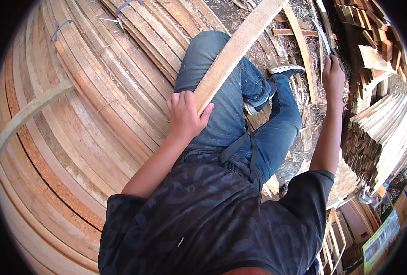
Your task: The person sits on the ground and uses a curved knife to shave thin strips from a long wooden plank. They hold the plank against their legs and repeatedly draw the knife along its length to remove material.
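Observation:
Across my raised left thigh slants a long, pale wooden plank (238, 48), running up to the top edge of the view. My left hand (186, 114) is closed round its near end, thumb along the right side and fingers over the left. Out to the right, my right hand (333, 73) is wrapped round the handle of a long-bladed knife (321, 35). Its thin, pale blade points away from me and stands apart from the plank. The handle is mostly hidden in my fist, and the knife's exact kind is hard to make out.
Stacked long boards (107, 87) fill the left side, with a loose curved strip (32, 107) lying across them. At the right stand a pile of cut slats (377, 133) and a heap of offcuts (373, 50). Wood strips (303, 55) and shavings litter the ground beyond my feet.

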Demonstrator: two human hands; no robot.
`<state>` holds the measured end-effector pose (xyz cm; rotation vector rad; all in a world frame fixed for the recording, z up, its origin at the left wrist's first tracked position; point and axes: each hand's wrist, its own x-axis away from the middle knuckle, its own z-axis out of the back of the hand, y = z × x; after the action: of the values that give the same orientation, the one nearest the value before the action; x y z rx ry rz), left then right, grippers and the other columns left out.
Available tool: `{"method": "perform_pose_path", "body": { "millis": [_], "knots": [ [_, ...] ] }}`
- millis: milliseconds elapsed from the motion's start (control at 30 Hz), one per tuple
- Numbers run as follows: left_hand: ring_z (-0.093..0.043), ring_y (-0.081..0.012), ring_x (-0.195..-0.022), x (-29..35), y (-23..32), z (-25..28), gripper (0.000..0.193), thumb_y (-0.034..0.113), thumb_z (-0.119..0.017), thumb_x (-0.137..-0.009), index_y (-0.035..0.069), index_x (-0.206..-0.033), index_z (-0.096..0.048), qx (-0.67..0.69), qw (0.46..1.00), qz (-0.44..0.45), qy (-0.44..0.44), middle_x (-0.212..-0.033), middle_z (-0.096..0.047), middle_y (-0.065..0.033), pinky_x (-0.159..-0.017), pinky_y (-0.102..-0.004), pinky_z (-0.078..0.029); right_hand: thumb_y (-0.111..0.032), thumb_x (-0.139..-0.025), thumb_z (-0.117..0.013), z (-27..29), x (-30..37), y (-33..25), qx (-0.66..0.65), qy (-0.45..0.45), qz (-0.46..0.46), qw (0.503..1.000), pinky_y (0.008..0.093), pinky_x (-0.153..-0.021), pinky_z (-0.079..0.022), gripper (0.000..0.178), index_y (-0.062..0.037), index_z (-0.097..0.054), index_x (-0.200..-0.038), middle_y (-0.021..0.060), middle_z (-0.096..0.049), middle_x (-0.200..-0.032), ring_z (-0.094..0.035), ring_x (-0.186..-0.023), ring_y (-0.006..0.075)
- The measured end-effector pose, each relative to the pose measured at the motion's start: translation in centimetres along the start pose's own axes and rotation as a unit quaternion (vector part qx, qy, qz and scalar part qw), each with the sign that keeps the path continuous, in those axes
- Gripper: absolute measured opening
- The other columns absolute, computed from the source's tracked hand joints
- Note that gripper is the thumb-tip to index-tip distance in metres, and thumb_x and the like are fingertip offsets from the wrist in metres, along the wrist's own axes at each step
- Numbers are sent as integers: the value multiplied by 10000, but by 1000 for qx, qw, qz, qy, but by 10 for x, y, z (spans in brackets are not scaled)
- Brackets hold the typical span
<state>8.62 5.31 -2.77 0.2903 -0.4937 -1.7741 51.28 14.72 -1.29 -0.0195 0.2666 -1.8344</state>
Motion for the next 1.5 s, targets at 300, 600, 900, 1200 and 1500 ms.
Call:
{"method": "perform_pose_path", "body": {
  "millis": [300,600,900,1200,1500],
  "knots": [
    [-466,-351,-886,3,-2,-2,480,439,-675,-855,1,-918,-488,4,1000,-10,6,-856,-522,-169,-834,-488,-351,-283,-989,-554,0,82,-121,-130,-100,166,972,480,-529,-503,211,-83,-570,-1056,191,-656,-765,-658,-640,393],
    [-467,-333,-904,2,0,0,481,465,-661,-862,13,-915,-504,2,1000,4,0,-889,-523,-153,-859,-482,-351,-310,-977,-572,-15,53,-108,-45,-35,219,974,443,-484,-507,198,-117,-570,-1019,116,-606,-680,-643,-562,332],
    [-465,-335,-885,5,-4,-4,471,455,-666,-861,18,-900,-495,-1,1000,3,13,-860,-521,-153,-849,-485,-353,-317,-1003,-525,-8,44,-109,-4,-31,183,983,455,-482,-504,231,-90,-535,-964,156,-640,-701,-642,-560,363],
    [-469,-356,-882,3,-1,-1,474,430,-681,-856,1,-925,-491,5,1000,-1,16,-865,-534,-174,-843,-489,-360,-270,-1019,-475,-15,60,-18,-128,-44,-21,991,533,-619,-453,256,-33,-562,-1059,267,-647,-776,-632,-764,476],
    [-472,-354,-894,4,-5,-8,477,455,-662,-860,15,-911,-484,12,1000,6,14,-877,-527,-160,-853,-502,-356,-316,-980,-552,-28,67,-123,-113,-49,172,977,470,-519,-514,213,-103,-553,-985,157,-649,-767,-642,-594,379]
  ]
}}
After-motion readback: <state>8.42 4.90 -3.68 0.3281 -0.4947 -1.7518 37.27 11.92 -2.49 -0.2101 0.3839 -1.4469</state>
